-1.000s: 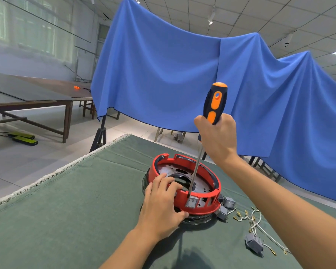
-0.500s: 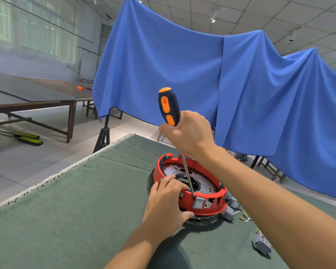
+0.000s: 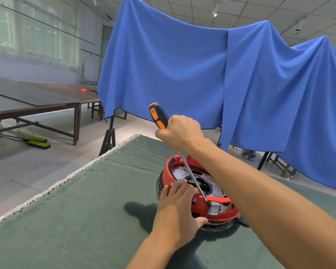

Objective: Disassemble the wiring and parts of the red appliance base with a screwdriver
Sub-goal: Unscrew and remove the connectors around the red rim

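The red base [image 3: 199, 193] sat on the green-covered desk [image 3: 85, 210], near its far edge. The left hand [image 3: 179, 208] lay over the base's near rim, fingers curled on it and thumb against the outer wall, steadying it. The right hand [image 3: 179, 133] was clenched round the screwdriver [image 3: 159, 118] handle above the base, the shaft slanting down to a grey bracket [image 3: 214, 207] on the rim. The base looked like a light, stiff plastic shell, likely to slide unless pinned; the rim seemed the soundest place to hold.
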`<move>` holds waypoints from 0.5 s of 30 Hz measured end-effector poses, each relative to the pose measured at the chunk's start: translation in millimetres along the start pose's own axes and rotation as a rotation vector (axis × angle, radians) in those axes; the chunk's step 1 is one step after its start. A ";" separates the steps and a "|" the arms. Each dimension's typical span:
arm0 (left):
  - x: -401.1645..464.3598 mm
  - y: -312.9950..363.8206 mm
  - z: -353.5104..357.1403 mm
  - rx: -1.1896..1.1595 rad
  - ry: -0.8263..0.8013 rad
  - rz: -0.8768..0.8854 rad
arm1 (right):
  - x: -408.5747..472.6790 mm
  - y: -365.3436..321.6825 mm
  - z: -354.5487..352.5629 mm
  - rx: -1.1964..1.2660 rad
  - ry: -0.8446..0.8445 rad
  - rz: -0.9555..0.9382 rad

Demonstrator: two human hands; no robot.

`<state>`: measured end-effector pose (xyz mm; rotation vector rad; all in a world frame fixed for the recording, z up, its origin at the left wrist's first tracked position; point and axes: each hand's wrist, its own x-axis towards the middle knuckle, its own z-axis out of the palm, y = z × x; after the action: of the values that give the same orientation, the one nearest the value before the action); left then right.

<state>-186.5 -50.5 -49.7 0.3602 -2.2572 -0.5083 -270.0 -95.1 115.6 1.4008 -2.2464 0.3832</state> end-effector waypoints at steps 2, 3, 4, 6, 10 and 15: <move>-0.3 1.3 -1.7 -0.009 0.029 0.000 | 2.4 13.4 3.1 0.024 -0.039 0.075; -0.4 1.7 -2.2 -0.003 0.013 0.000 | -0.1 21.3 6.2 0.033 -0.068 0.115; -0.3 1.7 -2.1 -0.008 0.008 0.005 | -5.0 29.5 10.2 0.044 -0.099 0.151; 0.6 1.1 -2.7 -0.042 0.029 0.014 | -16.8 41.3 15.2 0.107 -0.154 0.203; 0.8 1.9 -3.0 -0.017 -0.012 0.019 | -31.4 46.2 -13.2 0.303 -0.043 0.249; -3.7 6.0 -5.0 0.059 0.012 0.080 | -69.5 63.1 -58.0 0.512 0.290 0.293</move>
<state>-180.9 -44.9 -46.2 0.3003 -2.2683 -0.3976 -286.9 13.0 129.6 1.1340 -2.1915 1.2476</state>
